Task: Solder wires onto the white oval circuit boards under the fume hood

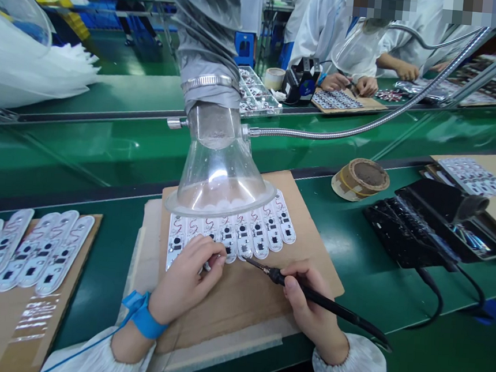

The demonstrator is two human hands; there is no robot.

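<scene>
My right hand (311,301) grips a soldering iron (304,287) like a pen. The iron's tip points left, at the lower end of one of the white circuit boards (261,242). These long, rounded boards lie side by side in a row, with red wires and black chips on them. Over the left part of the row rests my left hand (192,276), fingers curled and pinched together beside the boards. A small pale piece shows under its fingers, too little of it to name. A blue wrist strap (145,315) circles my left wrist. Beneath the boards is a cardboard sheet (237,306).
A clear fume hood (222,178) hangs low over the boards, hiding some. More boards (53,258) lie on cardboard at left. To the right are a round tape roll (364,179) and a black soldering stand (418,224). Across the bench, a co-worker's hands (352,84) handle similar boards.
</scene>
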